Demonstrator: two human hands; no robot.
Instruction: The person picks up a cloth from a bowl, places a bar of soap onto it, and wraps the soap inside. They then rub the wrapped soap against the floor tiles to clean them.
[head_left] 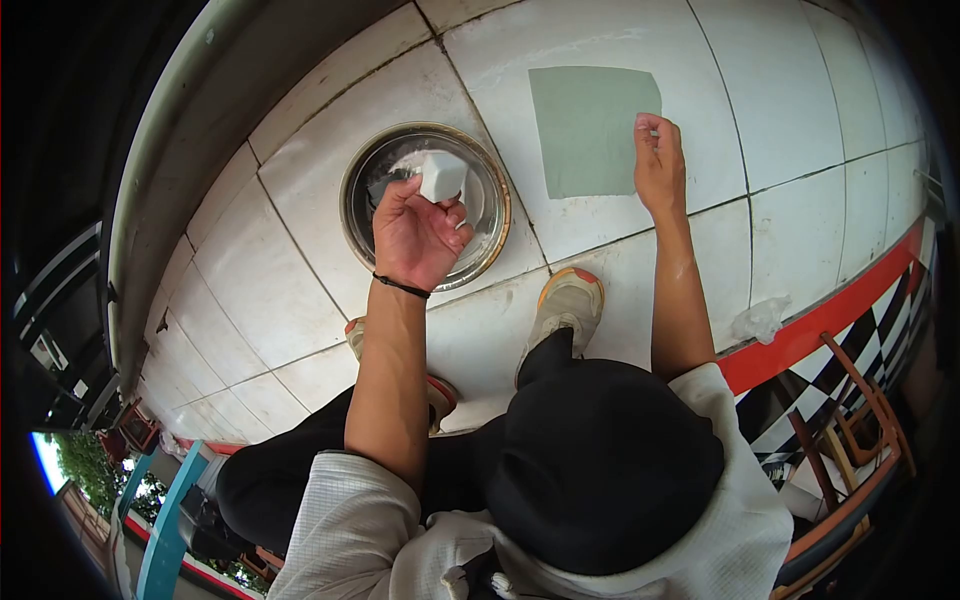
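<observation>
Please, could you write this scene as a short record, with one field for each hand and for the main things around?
Left hand: palm up, its grip around a white faceted block; black wristband on the wrist
Right hand: fingers bent, at the right edge of the sheet; contact unclear
Bowl: round metal bowl, below the block
Sheet: grey-green sheet, flat on white floor tiles
Far right: crumpled clear plastic

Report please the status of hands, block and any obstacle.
Left hand holds white block over metal basin. Right hand at edge of green sheet, contact unclear. No obstacle seen.
</observation>
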